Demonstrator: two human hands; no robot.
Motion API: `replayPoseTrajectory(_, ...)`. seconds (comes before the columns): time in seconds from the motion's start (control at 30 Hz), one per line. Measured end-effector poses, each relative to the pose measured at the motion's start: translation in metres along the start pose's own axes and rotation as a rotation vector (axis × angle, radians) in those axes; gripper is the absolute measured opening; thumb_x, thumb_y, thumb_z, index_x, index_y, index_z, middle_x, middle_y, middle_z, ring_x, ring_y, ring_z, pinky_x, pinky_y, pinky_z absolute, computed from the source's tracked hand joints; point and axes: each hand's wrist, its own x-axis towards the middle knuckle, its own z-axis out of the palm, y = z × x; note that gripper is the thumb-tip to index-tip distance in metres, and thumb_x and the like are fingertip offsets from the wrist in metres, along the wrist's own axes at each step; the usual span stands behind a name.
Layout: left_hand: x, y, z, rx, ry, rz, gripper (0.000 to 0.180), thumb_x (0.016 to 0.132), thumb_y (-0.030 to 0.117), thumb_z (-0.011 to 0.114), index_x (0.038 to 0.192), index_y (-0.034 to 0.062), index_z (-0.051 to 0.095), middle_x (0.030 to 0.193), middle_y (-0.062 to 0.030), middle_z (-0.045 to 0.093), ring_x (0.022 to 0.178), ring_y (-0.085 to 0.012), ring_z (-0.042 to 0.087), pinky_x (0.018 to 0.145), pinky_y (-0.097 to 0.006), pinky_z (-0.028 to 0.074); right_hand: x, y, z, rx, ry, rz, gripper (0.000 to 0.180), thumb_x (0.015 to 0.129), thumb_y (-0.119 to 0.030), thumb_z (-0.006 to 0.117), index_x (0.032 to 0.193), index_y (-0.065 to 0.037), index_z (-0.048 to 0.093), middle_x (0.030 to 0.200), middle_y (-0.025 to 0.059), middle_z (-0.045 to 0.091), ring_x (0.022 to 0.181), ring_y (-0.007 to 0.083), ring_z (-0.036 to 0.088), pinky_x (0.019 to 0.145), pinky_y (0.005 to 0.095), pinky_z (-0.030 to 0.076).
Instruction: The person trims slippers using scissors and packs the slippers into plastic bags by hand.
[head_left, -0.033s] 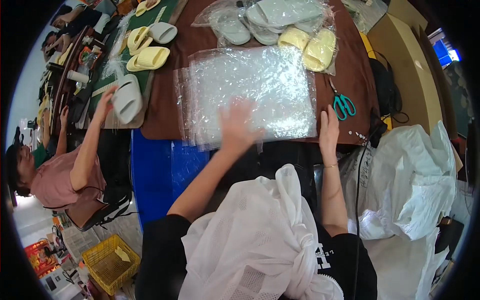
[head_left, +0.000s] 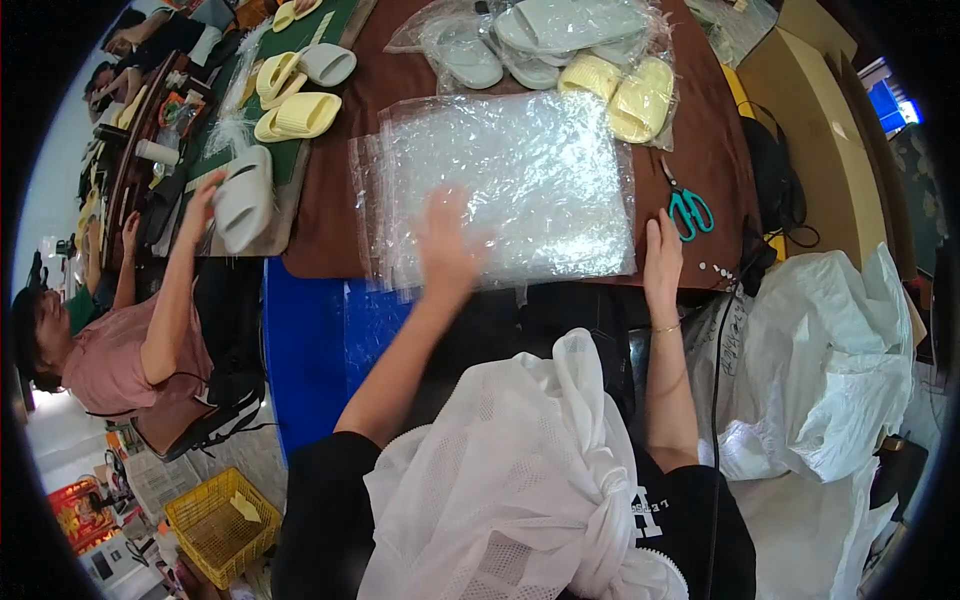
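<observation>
A stack of clear plastic bags lies flat near the front edge of the brown-covered table. Over its left half is my left hand, blurred by motion, fingers stretched out and thumb apart, holding nothing; whether it touches the plastic I cannot tell. Upright beside the stack's right edge, my right hand has its fingers straight and grips nothing. Just beyond those fingertips lie teal-handled scissors. Behind the stack are bagged grey slippers and bagged yellow slippers.
To the left, a co-worker in a pink shirt handles a grey slipper by a green mat with loose yellow slippers. At right stand a cardboard box and a white sack. A yellow basket sits lower left.
My left hand has shifted a little to the left over the bags. My right hand stays nearly still. The co-worker's hand and the grey slipper have moved slightly.
</observation>
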Motion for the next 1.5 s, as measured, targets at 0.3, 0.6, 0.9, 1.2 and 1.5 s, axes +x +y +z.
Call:
replayPoseTrajectory(0.3,0.034,-0.158,-0.016,-0.488,0.055,-0.807,0.065,0.089,0.036,0.068,0.139,-0.0001,0.048,0.110,-0.0104,0.065,0.104,-0.0206,0.059,0.093,-0.032,0.045,0.045,-0.011,0.038,-0.138,-0.109,-0.133,0.050,0.100,-0.036,0.047,0.137,-0.002,0.051,0.143,0.0190,0.047,0.132,0.0368,0.041,0.110,0.0432,0.032)
replayPoseTrajectory(0.6,0.046,-0.163,-0.009,-0.511,-0.027,-0.742,0.058,0.091,0.041,0.066,0.130,-0.0006,0.058,0.113,-0.0073,0.065,0.097,-0.0147,0.060,0.082,-0.028,0.048,0.046,-0.005,0.036,-0.309,-0.165,-0.358,0.044,0.096,-0.028,0.054,0.135,-0.008,0.054,0.138,0.0205,0.050,0.123,0.0393,0.048,0.104,0.0455,0.038)
replayPoseTrajectory(0.9,0.059,-0.149,0.013,-0.810,-0.187,-0.749,0.051,0.089,0.039,0.068,0.112,-0.0058,0.060,0.098,-0.0070,0.062,0.085,-0.0133,0.056,0.077,-0.030,0.046,0.049,-0.023,0.039,-0.103,-0.125,-0.171,0.051,0.094,-0.024,0.054,0.140,-0.002,0.045,0.136,0.0189,0.051,0.123,0.0392,0.046,0.105,0.0444,0.037)
replayPoseTrajectory(1.2,0.050,-0.099,-0.005,-0.108,0.172,-0.479,0.065,0.084,0.025,0.070,0.138,-0.0021,0.046,0.139,-0.0267,0.045,0.132,-0.0382,0.040,0.109,-0.044,0.033,0.069,-0.024,0.014,-0.120,0.023,-0.158,0.040,0.092,-0.017,0.058,0.130,-0.003,0.055,0.132,0.0196,0.053,0.122,0.0376,0.048,0.103,0.0428,0.040)
replayPoseTrajectory(1.5,0.023,0.011,0.026,0.125,-0.387,0.044,0.069,0.084,0.042,0.069,0.146,0.0267,0.044,0.158,-0.0082,0.026,0.148,-0.0380,0.015,0.109,-0.074,0.005,0.212,-0.061,0.053,-0.411,0.226,-0.352,0.046,0.089,-0.020,0.062,0.131,-0.005,0.052,0.131,0.0149,0.055,0.121,0.0381,0.047,0.101,0.0448,0.041)
